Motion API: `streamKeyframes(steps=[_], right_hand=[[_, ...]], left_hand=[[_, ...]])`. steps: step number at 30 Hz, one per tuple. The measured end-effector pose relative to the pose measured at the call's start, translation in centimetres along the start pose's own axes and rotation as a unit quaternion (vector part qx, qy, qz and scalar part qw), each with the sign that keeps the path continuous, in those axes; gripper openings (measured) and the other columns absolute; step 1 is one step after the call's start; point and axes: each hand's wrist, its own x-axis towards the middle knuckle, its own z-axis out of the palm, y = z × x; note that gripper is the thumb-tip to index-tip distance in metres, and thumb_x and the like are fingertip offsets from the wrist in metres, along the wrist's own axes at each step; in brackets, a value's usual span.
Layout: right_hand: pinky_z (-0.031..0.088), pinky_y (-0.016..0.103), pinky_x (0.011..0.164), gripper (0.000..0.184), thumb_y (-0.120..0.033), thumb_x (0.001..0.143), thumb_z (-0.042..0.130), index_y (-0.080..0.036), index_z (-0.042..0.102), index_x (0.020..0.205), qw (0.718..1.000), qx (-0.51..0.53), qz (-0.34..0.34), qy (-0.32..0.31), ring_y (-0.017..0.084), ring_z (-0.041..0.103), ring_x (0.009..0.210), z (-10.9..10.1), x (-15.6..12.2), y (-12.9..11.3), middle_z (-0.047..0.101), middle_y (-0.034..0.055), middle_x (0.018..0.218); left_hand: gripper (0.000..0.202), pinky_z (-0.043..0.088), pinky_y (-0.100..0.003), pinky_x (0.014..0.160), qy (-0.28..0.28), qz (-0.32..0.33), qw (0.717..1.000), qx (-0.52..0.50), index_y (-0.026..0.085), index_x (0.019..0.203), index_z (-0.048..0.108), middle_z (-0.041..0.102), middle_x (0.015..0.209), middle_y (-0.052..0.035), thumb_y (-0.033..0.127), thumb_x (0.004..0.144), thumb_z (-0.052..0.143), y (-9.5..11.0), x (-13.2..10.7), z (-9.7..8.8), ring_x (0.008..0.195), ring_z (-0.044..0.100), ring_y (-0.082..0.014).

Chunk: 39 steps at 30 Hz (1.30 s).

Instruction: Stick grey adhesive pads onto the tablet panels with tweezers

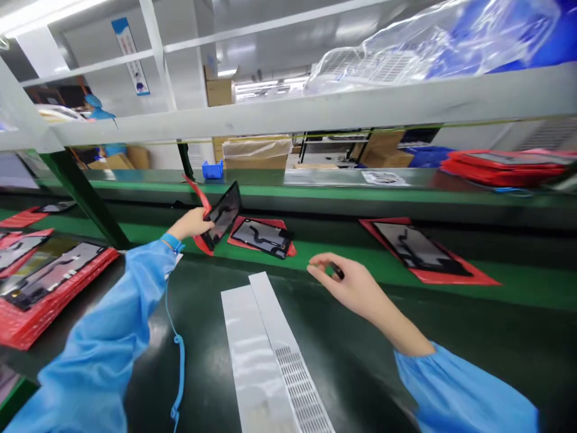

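My left hand (pixel 192 224) is closed on a thin black display panel (pixel 225 210), held tilted up above the green belt. A red wrapping sheet (pixel 198 192) is pinched along with it and sticks out on both sides of the fingers. Just right of that lies another display panel (pixel 264 234) on red wrapping. My right hand (pixel 347 285) hovers over the front of the belt, thumb and forefinger curved towards each other. A small dark object (pixel 336 270) shows in its curled fingers; its kind is unclear. A blue wristband (pixel 172 242) circles my left wrist.
White label sheets (pixel 256 349) lie on the dark worktop (pixel 198 373). Red-wrapped panels are piled at left (pixel 58 270); one panel (pixel 419 249) lies on the belt at right. A blue coiled cord (pixel 180 367) hangs from the wristband. A shelf beam (pixel 288 111) crosses above.
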Motion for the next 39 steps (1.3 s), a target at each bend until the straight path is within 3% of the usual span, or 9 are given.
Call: streamKeyframes(steps=[4, 6, 10, 16, 20, 27, 31, 35, 39], right_hand=[[0.053, 0.033, 0.069, 0.022, -0.040, 0.093, 0.069, -0.020, 0.062, 0.101, 0.974, -0.120, -0.177, 0.075, 0.028, 0.068, 0.104, -2.0, 0.0, -9.3, 0.065, 0.0123, 0.130], [0.052, 0.032, 0.062, 0.039, -0.040, 0.089, 0.076, -0.021, 0.059, 0.118, 0.955, -0.194, -0.218, 0.048, 0.030, 0.070, 0.104, -2.4, -0.8, -12.8, 0.056, 0.0141, 0.146], [0.051, 0.032, 0.059, 0.048, -0.044, 0.092, 0.074, -0.023, 0.055, 0.130, 0.934, -0.247, -0.228, -0.119, 0.027, 0.073, 0.082, -2.5, -3.5, -15.1, 0.072, 0.0091, 0.118], [0.040, 0.029, 0.045, 0.067, -0.051, 0.087, 0.074, -0.022, 0.051, 0.143, 0.929, -0.287, -0.226, -0.063, 0.020, 0.065, 0.062, -2.7, -6.4, -12.6, 0.055, 0.0178, 0.143], [0.037, 0.027, 0.052, 0.032, -0.048, 0.097, 0.064, -0.021, 0.062, 0.082, 0.941, -0.175, -0.207, -0.205, 0.016, 0.052, 0.055, -3.7, -6.6, -10.8, 0.061, 0.0015, 0.071], [0.030, 0.024, 0.052, 0.035, -0.046, 0.100, 0.063, -0.020, 0.055, 0.078, 0.957, -0.032, -0.111, -0.266, 0.011, 0.035, 0.055, -4.2, -6.7, -7.4, 0.041, -0.0049, 0.063], [0.036, 0.024, 0.053, 0.038, -0.054, 0.098, 0.062, -0.017, 0.063, 0.086, 0.960, -0.013, -0.025, -0.278, 0.014, 0.047, 0.059, -4.6, -7.2, -5.3, 0.055, -0.0017, 0.069], [0.044, 0.027, 0.055, 0.049, -0.063, 0.094, 0.062, -0.016, 0.065, 0.083, 0.970, 0.020, 0.143, -0.197, 0.021, 0.060, 0.065, -4.6, -9.2, 0.1, 0.066, 0.0049, 0.075], [0.051, 0.036, 0.062, 0.054, -0.069, 0.090, 0.057, -0.017, 0.069, 0.083, 0.964, -0.047, 0.236, -0.118, 0.032, 0.067, 0.072, -4.0, -11.2, 5.8, 0.070, 0.0104, 0.076]], left_hand=[[0.015, 0.047, -0.029, 0.077, -0.034, 0.097, 0.994, 0.048, 0.020, 0.094, 0.071, 0.071, 0.090, -0.0019, 0.026, 0.080, 0.074, 6.5, -6.1, -3.9, 0.083, 0.067, -0.0229], [0.013, 0.043, -0.027, 0.067, -0.079, 0.171, 0.980, 0.056, 0.024, 0.084, 0.069, 0.071, 0.083, 0.0015, 0.019, 0.074, 0.074, 9.7, -9.7, -4.5, 0.074, 0.065, -0.0197], [0.010, 0.037, -0.029, 0.054, -0.168, 0.332, 0.925, 0.070, 0.023, 0.078, 0.062, 0.067, 0.072, 0.0017, 0.020, 0.079, 0.071, 13.3, -14.2, -2.6, 0.059, 0.057, -0.0160], [0.022, 0.040, -0.028, 0.056, -0.221, 0.381, 0.898, 0.020, 0.025, 0.088, 0.068, 0.069, 0.075, 0.0046, 0.006, 0.075, 0.070, 14.1, -14.1, 1.2, 0.064, 0.061, -0.0150], [0.026, 0.048, -0.024, 0.064, -0.260, 0.364, 0.893, -0.059, 0.024, 0.098, 0.066, 0.071, 0.086, 0.0048, 0.011, 0.079, 0.077, 14.5, -14.2, 1.9, 0.074, 0.067, -0.0143], [0.023, 0.053, -0.022, 0.084, -0.200, 0.353, 0.885, -0.227, 0.019, 0.110, 0.062, 0.071, 0.108, -0.0020, 0.024, 0.091, 0.074, 12.9, -13.7, 4.8, 0.096, 0.068, -0.0152], [0.034, 0.052, -0.025, 0.093, -0.072, 0.265, 0.944, -0.185, 0.022, 0.126, 0.059, 0.070, 0.120, -0.0025, 0.034, 0.096, 0.069, 11.9, -13.3, 7.6, 0.104, 0.068, -0.0156], [0.048, 0.042, -0.054, 0.114, -0.033, 0.152, 0.981, -0.117, 0.018, 0.140, 0.053, 0.063, 0.138, -0.0165, 0.042, 0.099, 0.063, 8.8, -17.0, 12.9, 0.128, 0.060, -0.0322], [0.089, -0.002, -0.083, 0.116, -0.100, 0.144, 0.984, -0.001, 0.020, 0.154, 0.042, 0.038, 0.161, -0.0224, 0.071, 0.087, 0.069, 4.5, -21.5, 18.2, 0.150, 0.034, -0.0465]])
